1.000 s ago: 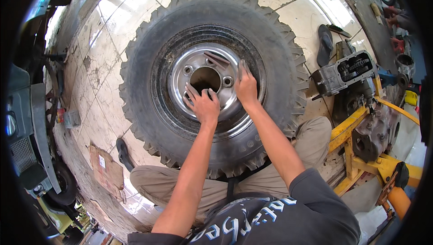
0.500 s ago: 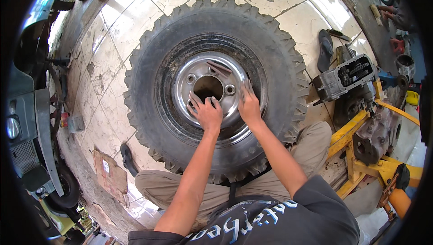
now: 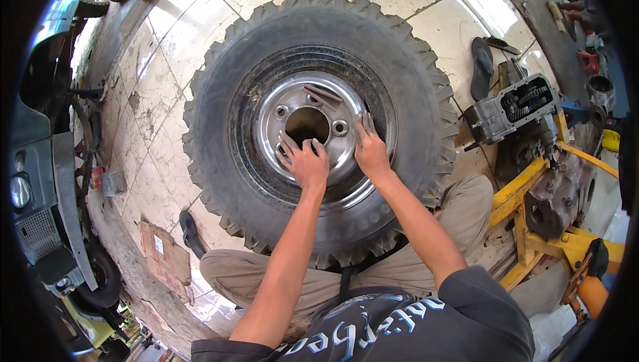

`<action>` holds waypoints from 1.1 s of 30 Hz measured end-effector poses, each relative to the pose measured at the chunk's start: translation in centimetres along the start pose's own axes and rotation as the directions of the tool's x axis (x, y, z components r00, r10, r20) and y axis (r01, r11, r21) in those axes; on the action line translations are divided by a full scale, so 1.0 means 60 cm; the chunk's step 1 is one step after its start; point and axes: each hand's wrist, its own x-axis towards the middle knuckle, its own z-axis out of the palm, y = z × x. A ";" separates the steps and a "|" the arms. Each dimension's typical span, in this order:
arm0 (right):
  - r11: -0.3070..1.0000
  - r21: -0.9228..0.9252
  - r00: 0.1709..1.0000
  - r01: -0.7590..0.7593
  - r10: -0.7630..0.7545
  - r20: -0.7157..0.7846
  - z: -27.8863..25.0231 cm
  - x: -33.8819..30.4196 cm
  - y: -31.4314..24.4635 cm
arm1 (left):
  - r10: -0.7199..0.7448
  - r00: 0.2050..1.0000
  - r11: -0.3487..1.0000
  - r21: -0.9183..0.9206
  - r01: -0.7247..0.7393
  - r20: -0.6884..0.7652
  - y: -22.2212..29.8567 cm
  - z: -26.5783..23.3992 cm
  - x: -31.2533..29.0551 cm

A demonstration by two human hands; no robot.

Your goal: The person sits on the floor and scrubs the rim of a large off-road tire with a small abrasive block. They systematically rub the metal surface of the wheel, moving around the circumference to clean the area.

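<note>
1. Far left: the grey front of a vehicle (image 3: pixel 33 142), with a round headlamp (image 3: pixel 20 191) and a long flat bar (image 3: pixel 70 192) beside it, bent by the lens.
2. Left floor: on the tiled floor (image 3: pixel 150 135) sit a small greyish box (image 3: pixel 114 183), a torn sheet of cardboard (image 3: pixel 165 255) with a pale label, and, just right of the cardboard, a dark sandal (image 3: pixel 192 234).
3. Centre: a large black tyre (image 3: pixel 216 122) with chunky tread lies flat on the floor, close in front of the person's bent legs (image 3: pixel 239 274) in tan trousers. Set in its middle is a shiny metal rim (image 3: pixel 267 117), pierced by a round central hole and smaller bolt holes.
4. Left hand (image 3: pixel 306 164): palm down and unclenched, fingers spread over the lower left face of the rim, beside the central hole.
5. Upper rim: dark brown strips (image 3: pixel 324 96) lie across the metal above the central hole, clear of both hands.
6. Right hand (image 3: pixel 370 151): fingers extended close together at the rim's right edge; whether they press anything beneath them cannot be told.
7. Right: a second sandal (image 3: pixel 482 72) lies near a dark brush (image 3: pixel 502 45). Below these stands an uncovered metal gear housing (image 3: pixel 496 119), its toothed interior exposed.
8. Far right: a yellow metal frame (image 3: pixel 522 189) stands beside a heavy grey casting (image 3: pixel 556 205).
</note>
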 end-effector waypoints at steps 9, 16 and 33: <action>1.000 -0.013 0.996 0.028 -0.029 -0.086 0.019 0.082 0.008 | 0.018 1.000 1.000 -0.018 -0.019 -0.010 0.010 -0.003 0.005; 1.000 0.001 0.997 0.008 -0.008 -0.074 0.015 0.028 0.003 | 0.000 1.000 1.000 -0.021 0.000 0.008 0.007 -0.008 0.004; 0.984 0.114 0.972 -0.138 0.157 -0.174 0.019 0.077 -0.005 | 0.009 1.000 1.000 -0.016 -0.009 -0.029 0.013 0.003 0.006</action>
